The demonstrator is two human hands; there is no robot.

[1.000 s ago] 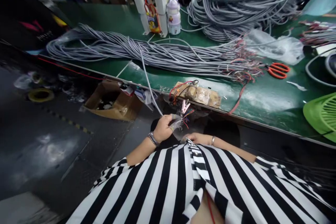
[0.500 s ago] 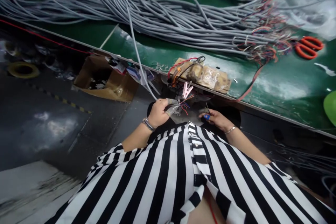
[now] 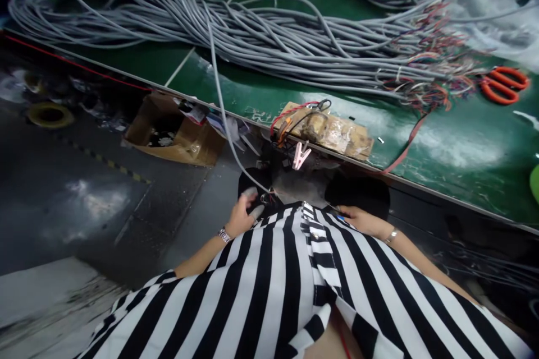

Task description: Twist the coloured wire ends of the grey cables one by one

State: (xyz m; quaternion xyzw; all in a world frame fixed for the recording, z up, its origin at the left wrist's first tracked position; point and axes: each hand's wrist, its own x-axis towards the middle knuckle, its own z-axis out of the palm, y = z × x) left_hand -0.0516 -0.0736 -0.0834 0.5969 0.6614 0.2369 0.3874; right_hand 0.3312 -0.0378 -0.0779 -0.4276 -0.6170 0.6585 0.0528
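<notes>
My left hand, with pale covers on the fingertips, is over my lap with thumb and fingers apart. Just right of its fingers lies the stripped end of a grey cable, its thin wires blurred against the dark lap. That cable runs up over the bench edge to the bundle. On the other side of my lap, my right hand has its fingers pressed together, with a blue band on one. A thin dark tip shows at those fingers; the shirt hides part of them, and what they grip is unclear.
A long bundle of grey cables with frayed coloured wires lies along the green bench. Orange-handled scissors lie at the right. A pink clip hangs by a taped cardboard piece. A cardboard box stands below.
My left hand has let go of the cable end and moved down and left; the cable end has dropped toward my lap. My right hand has moved down and slightly right, against the shirt.
</notes>
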